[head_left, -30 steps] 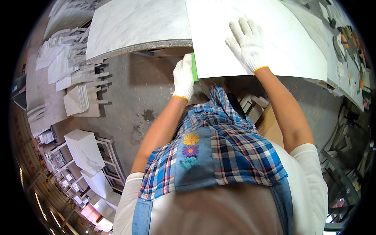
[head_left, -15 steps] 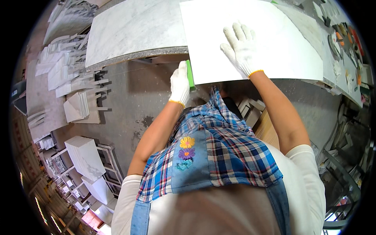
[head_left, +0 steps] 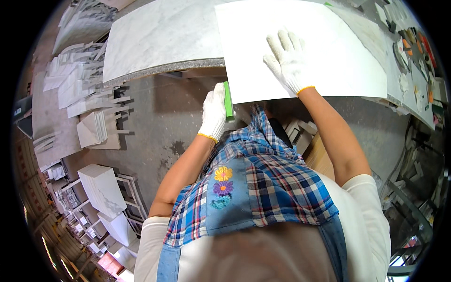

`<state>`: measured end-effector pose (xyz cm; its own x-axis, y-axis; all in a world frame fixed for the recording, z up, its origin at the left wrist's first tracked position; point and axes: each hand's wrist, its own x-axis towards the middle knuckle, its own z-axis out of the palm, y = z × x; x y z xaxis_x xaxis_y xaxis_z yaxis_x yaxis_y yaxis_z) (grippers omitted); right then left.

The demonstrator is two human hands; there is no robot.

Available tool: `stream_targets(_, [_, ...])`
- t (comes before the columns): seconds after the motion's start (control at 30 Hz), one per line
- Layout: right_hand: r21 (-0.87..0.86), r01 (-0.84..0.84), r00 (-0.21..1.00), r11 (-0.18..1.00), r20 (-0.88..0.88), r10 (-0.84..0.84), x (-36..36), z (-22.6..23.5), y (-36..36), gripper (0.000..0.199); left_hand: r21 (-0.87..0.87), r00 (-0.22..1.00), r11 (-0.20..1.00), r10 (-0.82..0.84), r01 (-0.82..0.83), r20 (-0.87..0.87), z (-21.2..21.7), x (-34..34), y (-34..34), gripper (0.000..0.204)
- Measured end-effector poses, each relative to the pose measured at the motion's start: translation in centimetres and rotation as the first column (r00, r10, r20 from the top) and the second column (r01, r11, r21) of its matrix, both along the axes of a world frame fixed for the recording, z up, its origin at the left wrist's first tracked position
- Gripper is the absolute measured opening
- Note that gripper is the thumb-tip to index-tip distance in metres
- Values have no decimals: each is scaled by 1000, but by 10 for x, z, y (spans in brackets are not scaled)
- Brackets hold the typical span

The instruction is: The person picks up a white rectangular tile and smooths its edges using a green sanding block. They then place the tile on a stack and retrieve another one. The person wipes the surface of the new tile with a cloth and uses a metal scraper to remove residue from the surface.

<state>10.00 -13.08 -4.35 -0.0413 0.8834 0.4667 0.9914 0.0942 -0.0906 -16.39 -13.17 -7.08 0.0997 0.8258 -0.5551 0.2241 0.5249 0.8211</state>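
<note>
- the right hand [head_left: 287,61], in a white glove, lies flat and open on the white tile [head_left: 305,47], fingers spread, pressing on it and grasping nothing.
- the left hand [head_left: 213,113], also in a white glove, is closed around a green block [head_left: 228,99] and holds it against the left edge of the tile, near the lower left corner.
- the tile lies on the grey slab [head_left: 159,37]; its near edge sticks out over the rim of the slab, toward the person.
- the green block stands upright along the tile edge, touching it.
- the person wears a plaid apron [head_left: 258,188] with a blue patch and sewn flowers [head_left: 222,187].
- under the slab is a concrete floor [head_left: 155,122] with dark stains.
- on the left, on the floor, stand stacks of tiles [head_left: 89,98] in racks.
- lower left, more white tiles [head_left: 101,188] stand on metal frames.
- far right, small tools [head_left: 413,51] lie on the table; i cannot tell what they are.
</note>
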Motion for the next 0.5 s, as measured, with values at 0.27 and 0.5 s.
stream_targets(0.27, [-90, 7, 1000, 996, -10, -8, -2, 2, -1, 54, -53, 1000, 998, 20, -19, 7, -2, 7, 7, 56])
stream_targets(0.5, [-107, 4, 1000, 994, -2, -4, -2, 1, -2, 55, 300, 966, 951, 3, 78, -260, -5, 9, -4, 60])
